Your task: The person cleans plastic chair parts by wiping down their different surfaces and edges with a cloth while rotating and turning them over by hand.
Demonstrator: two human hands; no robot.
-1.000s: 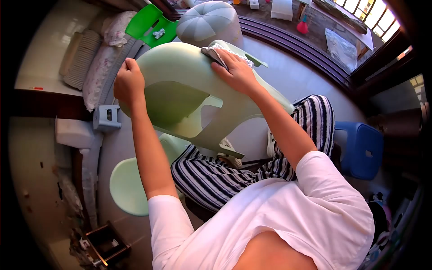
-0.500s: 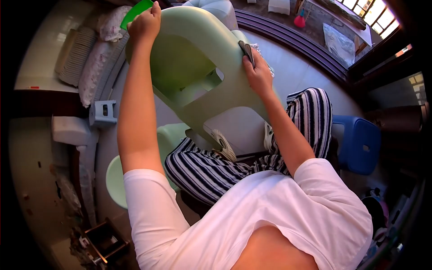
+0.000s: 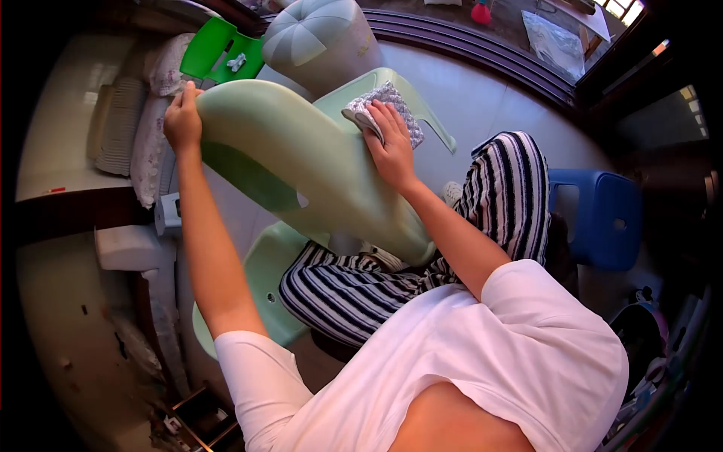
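Observation:
A large pale green plastic piece (image 3: 309, 147) with cut-out openings is held tilted above the person's striped legs. My left hand (image 3: 183, 120) is closed around its upper left edge. My right hand (image 3: 390, 147) presses a folded grey-and-white patterned cloth (image 3: 407, 113) against the piece's right side, with the fingers bent over the cloth. Behind the cloth a flat pale green part with a leg (image 3: 438, 128) extends to the right. Beneath the held piece, next to the left knee, is another pale green plastic item (image 3: 271, 279).
A green chair (image 3: 215, 49) with a small crumpled item and a round grey pouf (image 3: 320, 38) stand beyond the piece. A blue stool (image 3: 608, 222) is at the right. A small dark wooden frame (image 3: 203, 418) lies lower left.
The green piece has tipped and turned, hiding more of its hollow inside. My left hand has come down and leftward from its raised position. My right hand and the cloth have moved slightly left.

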